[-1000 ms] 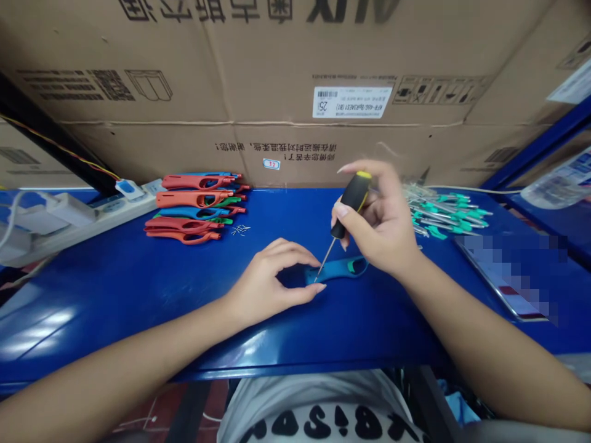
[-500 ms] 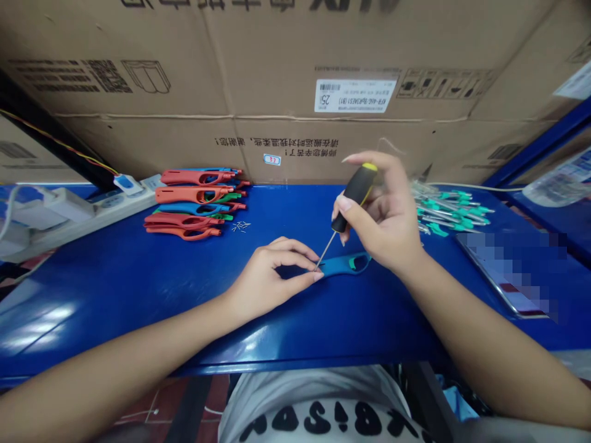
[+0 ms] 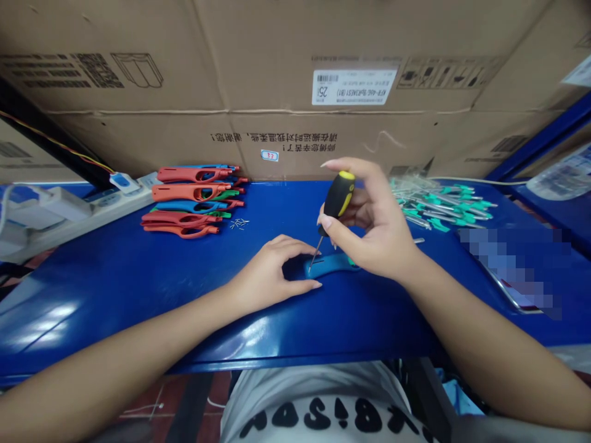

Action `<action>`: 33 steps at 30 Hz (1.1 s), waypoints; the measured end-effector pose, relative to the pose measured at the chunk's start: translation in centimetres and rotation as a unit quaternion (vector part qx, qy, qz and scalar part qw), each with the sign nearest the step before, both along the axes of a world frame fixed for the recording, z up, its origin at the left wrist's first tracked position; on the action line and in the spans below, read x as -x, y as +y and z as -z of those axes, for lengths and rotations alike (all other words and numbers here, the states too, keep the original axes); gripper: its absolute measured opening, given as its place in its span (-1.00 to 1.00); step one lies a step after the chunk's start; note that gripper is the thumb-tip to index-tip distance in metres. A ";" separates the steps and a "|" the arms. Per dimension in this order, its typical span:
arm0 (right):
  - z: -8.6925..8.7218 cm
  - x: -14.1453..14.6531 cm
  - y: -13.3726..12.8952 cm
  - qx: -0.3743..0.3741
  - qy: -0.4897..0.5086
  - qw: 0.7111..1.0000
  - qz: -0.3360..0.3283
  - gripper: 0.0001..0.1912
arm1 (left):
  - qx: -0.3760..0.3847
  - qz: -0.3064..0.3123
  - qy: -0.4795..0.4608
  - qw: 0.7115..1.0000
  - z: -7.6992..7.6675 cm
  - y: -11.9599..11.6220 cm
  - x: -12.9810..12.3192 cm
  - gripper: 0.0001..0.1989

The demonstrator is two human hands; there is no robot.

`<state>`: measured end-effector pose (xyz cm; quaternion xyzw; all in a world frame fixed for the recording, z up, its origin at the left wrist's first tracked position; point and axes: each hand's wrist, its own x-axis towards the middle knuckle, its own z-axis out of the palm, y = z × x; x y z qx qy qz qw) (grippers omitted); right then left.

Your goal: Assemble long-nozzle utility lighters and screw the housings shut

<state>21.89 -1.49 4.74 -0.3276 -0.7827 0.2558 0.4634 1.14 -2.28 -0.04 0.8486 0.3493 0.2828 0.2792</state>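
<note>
My right hand [image 3: 376, 224] grips a black and yellow screwdriver [image 3: 339, 195], tilted, with its thin shaft pointing down to the left. The tip meets the blue lighter handle [image 3: 329, 264] near its left end, beside a dark slot. That handle lies on the blue table and has a green trigger, partly hidden behind my right hand. My left hand [image 3: 265, 271] rests on the table, thumb and fingers curved around the handle's left end and steadying it from both sides.
Several red, orange, blue and green lighter handles [image 3: 191, 192] are stacked back left, beside small screws [image 3: 239, 224]. Metal rods with green parts [image 3: 447, 206] lie back right, near a phone [image 3: 512, 277]. A power strip [image 3: 104, 206] and a large cardboard box [image 3: 272, 74] border the table [image 3: 152, 295].
The screwdriver and my right hand have shifted left, its tip now on the handle's left end. My left thumb and fingers have spread wider, baring more of that end.
</note>
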 end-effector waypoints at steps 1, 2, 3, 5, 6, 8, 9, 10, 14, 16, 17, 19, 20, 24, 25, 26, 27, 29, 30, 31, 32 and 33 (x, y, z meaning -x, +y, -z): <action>0.1 0.0 0.0 -0.003 -0.004 1.000 0.002 -0.44 | -0.007 0.002 0.020 1.000 0.1 0.0 0.0 -0.55; 0.1 0.1 0.0 -0.007 -0.009 1.000 0.004 -0.44 | -0.013 0.003 0.037 0.999 0.1 0.0 0.0 -0.55; 0.2 0.2 0.0 -0.009 -0.012 1.000 0.005 -0.44 | -0.016 0.005 0.050 0.999 0.2 0.0 0.1 -0.55; 0.2 0.3 0.0 -0.013 -0.015 1.000 0.007 -0.46 | -0.023 0.008 0.070 0.997 0.2 0.0 0.1 -0.55; 0.2 0.3 0.0 -0.016 -0.014 1.000 0.008 -0.46 | -0.026 0.009 0.077 0.997 0.3 0.0 0.1 -0.55; 0.3 0.3 0.0 -0.024 -0.013 1.000 0.011 -0.48 | -0.029 0.009 0.086 0.996 0.2 0.0 0.1 -0.55; 0.3 0.3 0.0 -0.027 -0.014 0.999 0.011 -0.48 | -0.031 0.010 0.088 0.996 0.2 -0.1 0.1 -0.56; 0.3 0.3 0.0 -0.030 -0.015 0.999 0.010 -0.48 | -0.031 0.010 0.090 0.995 0.2 -0.1 0.1 -0.57; 0.5 0.3 0.0 -0.037 -0.019 0.999 -0.001 -0.45 | -0.032 0.013 0.087 0.996 0.3 -0.1 0.1 -0.60; 0.5 0.3 0.0 -0.040 -0.019 0.999 -0.006 -0.43 | -0.035 0.013 0.083 0.996 0.4 -0.1 0.1 -0.61; 0.6 0.3 0.0 -0.041 -0.020 0.999 -0.008 -0.43 | -0.037 0.014 0.081 0.996 0.4 -0.1 0.1 -0.62; 0.6 0.4 0.0 -0.043 -0.023 0.999 -0.012 -0.41 | -0.038 0.016 0.081 0.996 0.5 -0.1 0.1 -0.63; 0.5 0.4 -0.1 -0.042 -0.025 0.999 -0.014 -0.40 | -0.039 0.016 0.081 0.996 0.5 -0.1 0.1 -0.64; 0.4 0.3 -0.2 -0.033 -0.036 0.998 -0.027 -0.38 | -0.043 0.015 0.086 0.995 0.4 -0.1 0.1 -0.65; 0.4 0.3 -0.2 -0.032 -0.037 0.998 -0.028 -0.38 | -0.043 0.015 0.086 0.995 0.4 -0.1 0.1 -0.65; 0.4 0.2 -0.2 -0.032 -0.038 0.998 -0.028 -0.37 | -0.044 0.015 0.086 0.995 0.4 -0.1 0.1 -0.65; 0.3 0.2 -0.2 -0.032 -0.038 0.998 -0.027 -0.37 | -0.044 0.016 0.086 0.995 0.4 -0.1 0.1 -0.65; 0.3 0.2 -0.2 -0.031 -0.038 0.998 -0.026 -0.37 | -0.043 0.017 0.086 0.995 0.4 -0.1 0.1 -0.66; 0.3 0.2 -0.2 -0.030 -0.038 0.999 -0.025 -0.37 | -0.043 0.017 0.086 0.995 0.4 -0.1 0.1 -0.65; 0.3 0.2 -0.2 -0.030 -0.038 0.998 -0.025 -0.37 | -0.043 0.017 0.087 0.995 0.4 -0.1 0.1 -0.65; 0.4 0.3 -0.2 -0.031 -0.039 0.998 -0.025 -0.37 | -0.043 0.018 0.089 0.995 0.4 0.0 0.1 -0.64; 0.4 0.3 -0.2 -0.032 -0.040 0.998 -0.025 -0.38 | -0.044 0.018 0.090 0.995 0.4 0.0 0.1 -0.64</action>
